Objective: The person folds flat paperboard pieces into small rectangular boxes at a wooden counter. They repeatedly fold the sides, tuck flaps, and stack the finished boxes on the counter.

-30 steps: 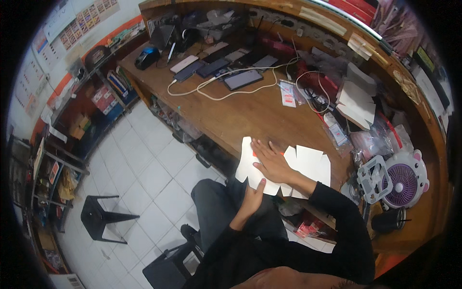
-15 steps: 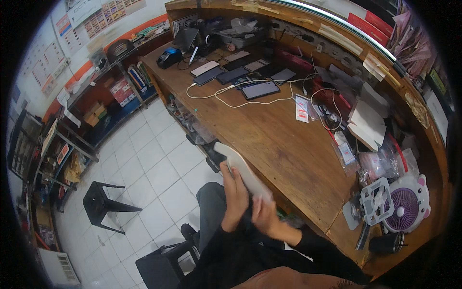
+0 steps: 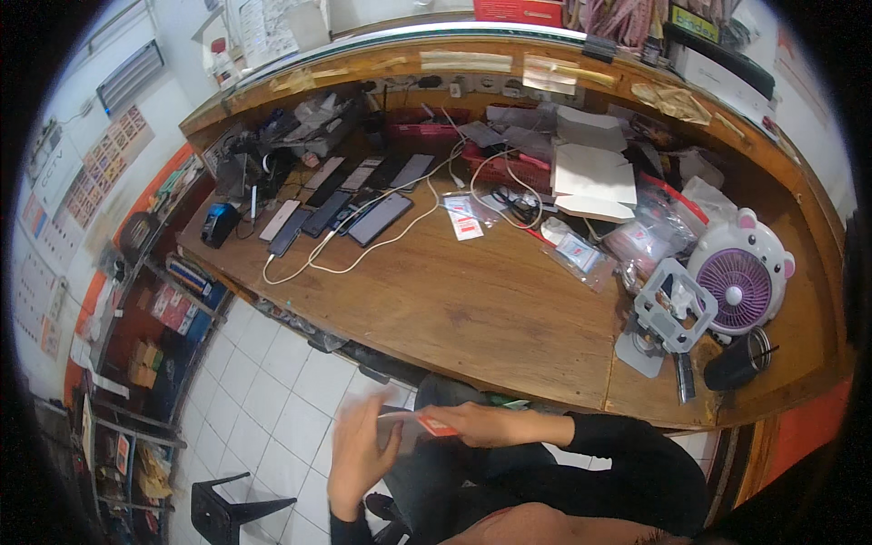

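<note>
Low in front of my body, below the counter's front edge, I hold a thin, flat, pale packet [image 3: 400, 421] with a red-and-white end. My right hand [image 3: 477, 424] grips that end, its fingers closed over the red-and-white part. My left hand [image 3: 357, 454] is at the packet's other end, thumb against it. The left fingertips are smeared by motion. What the packet contains cannot be made out.
On the wooden counter [image 3: 454, 313] lie several phones [image 3: 380, 220] and white charging cables [image 3: 354, 265]. Clear packets [image 3: 577, 254], an open white box [image 3: 595, 177], a grey metal stand [image 3: 674, 304], a purple-and-white fan [image 3: 738, 282] and a black cup [image 3: 738, 361] are at right. A black stool [image 3: 222, 509] stands on the tiles.
The view has turned to the right. The pale packet went from upright and slanted to nearly level, seen more edge-on, and its red-and-white end now shows. Both hands still meet at it.
</note>
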The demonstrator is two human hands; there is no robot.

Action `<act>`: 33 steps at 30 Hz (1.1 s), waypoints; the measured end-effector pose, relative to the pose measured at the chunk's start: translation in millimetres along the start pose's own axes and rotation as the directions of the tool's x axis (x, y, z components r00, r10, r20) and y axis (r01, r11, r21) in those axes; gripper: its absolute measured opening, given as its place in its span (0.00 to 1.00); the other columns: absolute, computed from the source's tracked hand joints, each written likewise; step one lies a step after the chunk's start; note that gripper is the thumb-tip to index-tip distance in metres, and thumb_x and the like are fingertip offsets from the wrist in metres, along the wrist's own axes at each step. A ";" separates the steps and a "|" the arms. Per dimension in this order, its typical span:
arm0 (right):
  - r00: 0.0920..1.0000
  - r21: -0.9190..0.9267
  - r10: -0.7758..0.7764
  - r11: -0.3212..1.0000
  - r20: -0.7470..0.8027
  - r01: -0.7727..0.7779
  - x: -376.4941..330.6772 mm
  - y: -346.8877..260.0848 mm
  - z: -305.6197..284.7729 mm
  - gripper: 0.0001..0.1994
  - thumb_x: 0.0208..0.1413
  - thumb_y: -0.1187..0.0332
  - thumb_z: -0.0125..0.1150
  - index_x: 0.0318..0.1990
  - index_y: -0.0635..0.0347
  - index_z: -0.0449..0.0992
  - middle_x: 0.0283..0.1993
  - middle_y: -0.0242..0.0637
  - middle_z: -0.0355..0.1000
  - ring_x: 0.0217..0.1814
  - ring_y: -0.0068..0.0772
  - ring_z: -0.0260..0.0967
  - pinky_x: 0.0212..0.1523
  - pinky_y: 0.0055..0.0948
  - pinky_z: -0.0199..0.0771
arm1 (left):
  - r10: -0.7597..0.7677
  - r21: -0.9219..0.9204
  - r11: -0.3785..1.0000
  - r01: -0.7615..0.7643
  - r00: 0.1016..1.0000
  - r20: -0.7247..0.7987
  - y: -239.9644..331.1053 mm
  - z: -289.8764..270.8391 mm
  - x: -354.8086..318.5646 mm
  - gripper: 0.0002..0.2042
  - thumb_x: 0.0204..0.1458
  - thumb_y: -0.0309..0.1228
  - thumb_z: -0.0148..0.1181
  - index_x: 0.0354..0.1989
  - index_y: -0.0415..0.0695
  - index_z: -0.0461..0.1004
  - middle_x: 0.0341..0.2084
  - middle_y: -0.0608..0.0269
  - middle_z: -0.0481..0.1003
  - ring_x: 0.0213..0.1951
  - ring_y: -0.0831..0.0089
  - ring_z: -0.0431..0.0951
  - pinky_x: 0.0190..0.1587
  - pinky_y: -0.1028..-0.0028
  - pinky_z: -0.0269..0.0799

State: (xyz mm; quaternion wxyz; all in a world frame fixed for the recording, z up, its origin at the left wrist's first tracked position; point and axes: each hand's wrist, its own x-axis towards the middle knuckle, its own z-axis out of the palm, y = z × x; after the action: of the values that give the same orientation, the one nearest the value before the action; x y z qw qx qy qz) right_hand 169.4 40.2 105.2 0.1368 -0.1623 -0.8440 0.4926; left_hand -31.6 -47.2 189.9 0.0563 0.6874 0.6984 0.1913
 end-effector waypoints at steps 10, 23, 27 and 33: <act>0.905 0.320 0.276 0.932 -0.325 -0.169 9.3 -23.6 -1.2 0.21 0.63 0.70 0.48 0.62 0.65 0.59 0.53 0.63 0.69 0.55 0.65 0.67 0.52 0.46 0.70 | -0.056 0.062 0.994 0.087 0.920 -0.387 23.1 98.3 13.9 0.17 0.53 0.33 0.52 0.48 0.37 0.69 0.35 0.52 0.71 0.39 0.52 0.70 0.44 0.61 0.64; 0.900 -0.450 -0.008 0.868 -0.435 -0.209 -21.6 14.8 -59.7 0.31 0.58 0.60 0.61 0.66 0.58 0.59 0.64 0.57 0.60 0.70 0.54 0.53 0.67 0.53 0.53 | 0.011 -0.117 0.988 -0.104 0.793 -0.609 -14.6 111.8 54.2 0.25 0.60 0.42 0.52 0.56 0.35 0.56 0.48 0.42 0.60 0.54 0.48 0.59 0.58 0.53 0.52; 0.860 -0.074 0.247 0.948 -0.447 -0.310 -33.3 60.4 -21.4 0.25 0.59 0.62 0.59 0.62 0.62 0.64 0.52 0.60 0.70 0.58 0.60 0.66 0.57 0.52 0.64 | 0.152 0.010 0.973 -0.230 0.609 -0.778 -14.4 117.5 65.5 0.28 0.61 0.44 0.51 0.60 0.36 0.53 0.53 0.43 0.57 0.59 0.49 0.55 0.63 0.50 0.47; 0.786 0.137 0.242 0.970 -0.569 -0.199 -26.5 47.1 -84.4 0.18 0.59 0.65 0.60 0.53 0.68 0.72 0.41 0.47 0.77 0.40 0.38 0.75 0.42 0.34 0.74 | -0.065 -0.078 0.997 0.013 0.694 -0.717 -6.1 61.6 64.5 0.35 0.56 0.42 0.54 0.67 0.39 0.48 0.66 0.42 0.49 0.69 0.40 0.40 0.68 0.43 0.35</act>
State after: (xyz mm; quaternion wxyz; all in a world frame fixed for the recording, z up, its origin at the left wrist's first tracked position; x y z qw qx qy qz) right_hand 233.1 117.5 102.3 0.3353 -0.3978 -0.7191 0.4608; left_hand -19.4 27.9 143.0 -0.1938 0.5409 0.6725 0.4664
